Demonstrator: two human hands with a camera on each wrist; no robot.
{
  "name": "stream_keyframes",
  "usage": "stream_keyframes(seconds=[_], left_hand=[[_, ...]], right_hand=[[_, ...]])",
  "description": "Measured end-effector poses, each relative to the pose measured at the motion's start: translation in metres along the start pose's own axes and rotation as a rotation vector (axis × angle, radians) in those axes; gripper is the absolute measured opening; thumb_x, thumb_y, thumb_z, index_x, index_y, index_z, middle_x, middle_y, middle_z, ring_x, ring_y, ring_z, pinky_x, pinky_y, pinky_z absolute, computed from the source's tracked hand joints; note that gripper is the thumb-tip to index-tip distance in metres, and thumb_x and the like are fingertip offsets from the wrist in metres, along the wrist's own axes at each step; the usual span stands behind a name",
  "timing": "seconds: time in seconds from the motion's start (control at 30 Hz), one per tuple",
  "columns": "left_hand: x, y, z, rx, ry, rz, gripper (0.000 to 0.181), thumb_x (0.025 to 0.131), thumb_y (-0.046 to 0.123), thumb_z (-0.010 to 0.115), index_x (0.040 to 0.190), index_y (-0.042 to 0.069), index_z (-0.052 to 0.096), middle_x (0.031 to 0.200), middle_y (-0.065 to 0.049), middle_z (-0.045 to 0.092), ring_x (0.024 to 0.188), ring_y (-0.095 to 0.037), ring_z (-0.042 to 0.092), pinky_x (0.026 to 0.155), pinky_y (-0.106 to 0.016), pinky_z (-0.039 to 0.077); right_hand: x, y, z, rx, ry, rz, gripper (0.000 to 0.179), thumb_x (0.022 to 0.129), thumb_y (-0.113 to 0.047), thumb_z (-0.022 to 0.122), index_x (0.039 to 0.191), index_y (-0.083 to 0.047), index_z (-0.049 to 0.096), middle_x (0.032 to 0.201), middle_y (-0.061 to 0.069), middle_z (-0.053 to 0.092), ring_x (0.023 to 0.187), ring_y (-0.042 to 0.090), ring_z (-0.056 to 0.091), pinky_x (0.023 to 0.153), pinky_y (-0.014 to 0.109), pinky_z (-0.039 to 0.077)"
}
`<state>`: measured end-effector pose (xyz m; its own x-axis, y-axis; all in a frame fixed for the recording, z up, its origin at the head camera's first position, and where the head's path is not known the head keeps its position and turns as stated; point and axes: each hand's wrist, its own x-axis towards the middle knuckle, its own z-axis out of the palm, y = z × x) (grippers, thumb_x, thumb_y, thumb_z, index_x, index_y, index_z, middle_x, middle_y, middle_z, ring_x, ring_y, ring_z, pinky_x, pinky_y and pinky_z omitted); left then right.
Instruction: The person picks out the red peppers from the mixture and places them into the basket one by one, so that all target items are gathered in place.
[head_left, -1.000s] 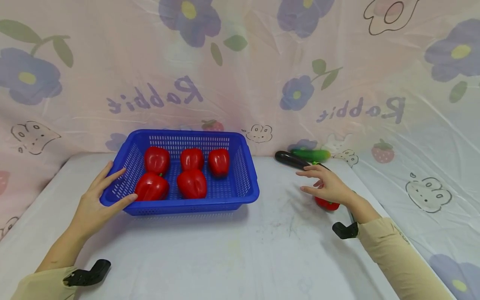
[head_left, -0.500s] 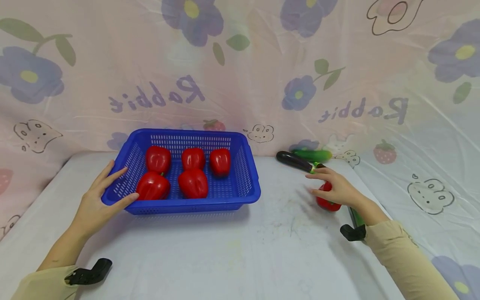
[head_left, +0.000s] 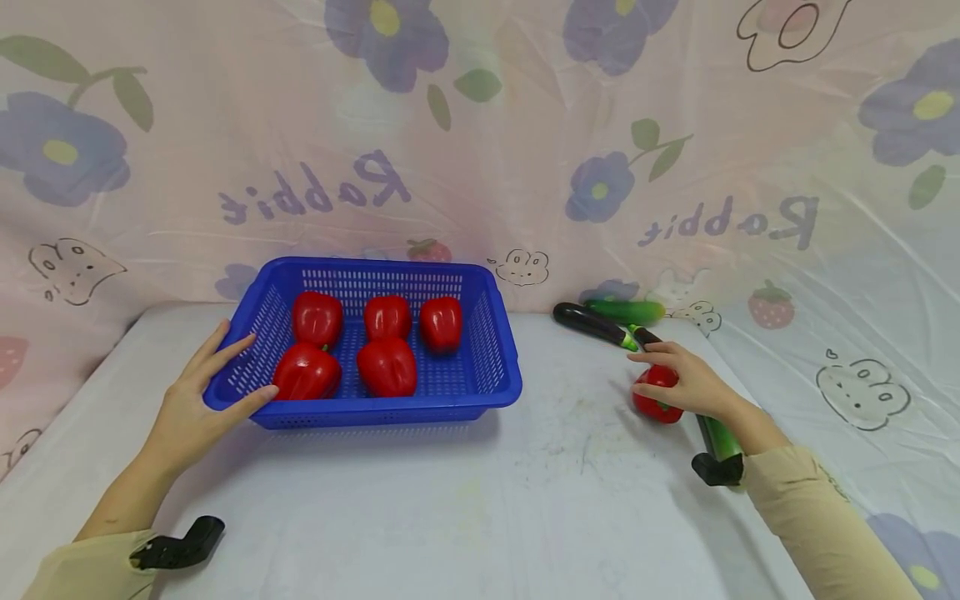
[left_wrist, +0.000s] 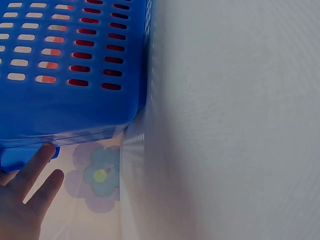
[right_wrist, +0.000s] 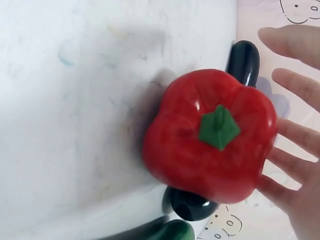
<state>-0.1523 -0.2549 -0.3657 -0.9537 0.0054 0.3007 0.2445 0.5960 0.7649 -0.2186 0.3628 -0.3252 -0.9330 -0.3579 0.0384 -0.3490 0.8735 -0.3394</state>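
Observation:
My left hand (head_left: pixel 183 417) rests on the left end of a blue plastic basket (head_left: pixel 420 406), its fingers spread and straight along the rim. Several red bell peppers (head_left: pixel 386 367) lie inside the basket. On the right side of the table, my right hand (head_left: pixel 686 383) is held over a single red bell pepper (head_left: pixel 647 407), fingers extended and not curled round it. The right wrist view shows this bell pepper (right_wrist: pixel 190 150) with its green stem facing the camera. There, the fingers stand spread behind the pepper; whether they touch it I cannot tell.
Behind the lone pepper lie an eggplant (head_left: pixel 588 322) and a cucumber (head_left: pixel 628 312), with another dark eggplant (head_left: pixel 645 335) partly hidden by the right hand. Another cucumber (head_left: pixel 722 437) lies under the right wrist. A printed curtain (head_left: pixel 480 125) hangs at the table's back edge.
The right hand has drawn slightly right and lower over the lone pepper, uncovering more of it and the cucumber by the wrist. My left hand stays on the basket.

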Motion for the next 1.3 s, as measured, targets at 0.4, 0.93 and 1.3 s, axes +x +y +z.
stream_keyframes(seconds=[0.4,0.93,1.3], left_hand=[[-0.001,0.001,0.000,-0.001,0.005,0.002,0.072,0.087,0.030,0.068,0.149,0.014,0.036,0.163,-0.007,0.005,0.145,-0.046,0.003,0.098,-0.082,0.009],[-0.001,0.001,0.001,-0.006,0.005,-0.003,0.072,0.087,0.030,0.068,0.149,0.014,0.036,0.163,-0.007,0.005,0.146,-0.046,0.003,0.098,-0.082,0.010],[-0.001,0.003,0.001,-0.005,0.010,-0.002,0.071,0.087,0.030,0.068,0.149,0.014,0.036,0.163,-0.007,0.006,0.145,-0.046,0.004,0.097,-0.082,0.010]], right_hand=[[-0.009,0.007,-0.004,0.050,-0.052,0.058,0.057,0.086,-0.025,0.067,0.136,-0.003,0.051,0.140,0.032,0.036,0.121,0.051,0.038,0.085,0.063,0.050],[-0.018,0.020,-0.009,0.121,-0.146,0.115,0.072,0.078,-0.023,0.067,0.142,-0.005,0.042,0.143,0.033,0.030,0.121,0.052,0.037,0.088,0.068,0.045],[-0.020,0.024,-0.010,0.175,-0.202,0.083,0.086,0.072,-0.015,0.072,0.148,-0.007,0.033,0.150,0.035,0.019,0.128,0.055,0.028,0.093,0.073,0.038]])
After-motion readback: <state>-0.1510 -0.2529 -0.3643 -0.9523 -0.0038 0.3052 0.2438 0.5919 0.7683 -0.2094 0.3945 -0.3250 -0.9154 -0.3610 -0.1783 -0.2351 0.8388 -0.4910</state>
